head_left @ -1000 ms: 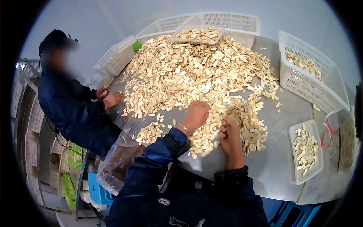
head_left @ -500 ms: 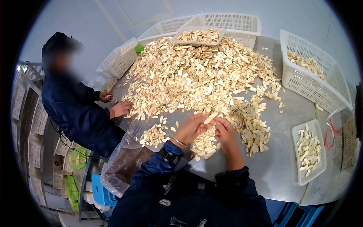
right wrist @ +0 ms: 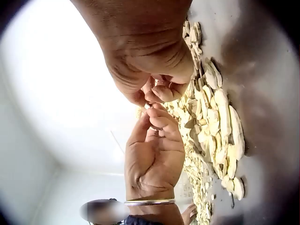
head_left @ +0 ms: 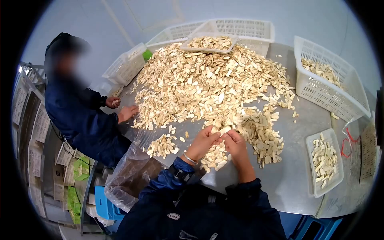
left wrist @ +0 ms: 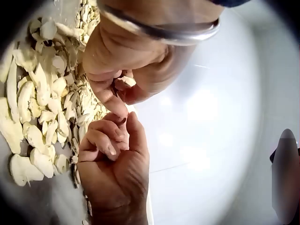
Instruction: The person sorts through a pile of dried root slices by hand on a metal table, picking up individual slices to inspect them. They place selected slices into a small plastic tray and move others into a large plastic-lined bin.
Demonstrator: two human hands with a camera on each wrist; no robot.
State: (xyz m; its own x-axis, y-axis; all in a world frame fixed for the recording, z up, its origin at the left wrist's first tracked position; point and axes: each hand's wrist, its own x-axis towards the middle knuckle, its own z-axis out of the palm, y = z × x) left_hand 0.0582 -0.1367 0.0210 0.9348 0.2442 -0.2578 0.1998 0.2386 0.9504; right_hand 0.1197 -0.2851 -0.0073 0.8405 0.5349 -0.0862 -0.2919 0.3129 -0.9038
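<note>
Pale dried slices form a large heap point(head_left: 192, 84) on a metal table. In front of it, the left hand point(head_left: 202, 143), wearing a silver bangle, and the right hand point(head_left: 237, 149) meet fingertip to fingertip. Between them is a pale slice point(head_left: 225, 130), pinched by both. The left wrist view has the left hand point(left wrist: 136, 56) above and the right hand point(left wrist: 115, 171) below, fingers curled inward. In the right wrist view, the right hand point(right wrist: 145, 61) is above the left hand point(right wrist: 154, 154); the slice is mostly hidden by fingers.
A small tray of slices point(head_left: 340, 172) lies at right, below a large basket point(head_left: 328, 90). Another tray point(head_left: 230, 51) rests at the back of the heap. A clear plastic bag point(head_left: 120, 180) hangs at the near left edge. A person in dark blue point(head_left: 80, 108) works at left.
From apart, the two hands have come together around a slice, then moved slightly down toward the body. The other person's hand has reached to the heap's left edge.
</note>
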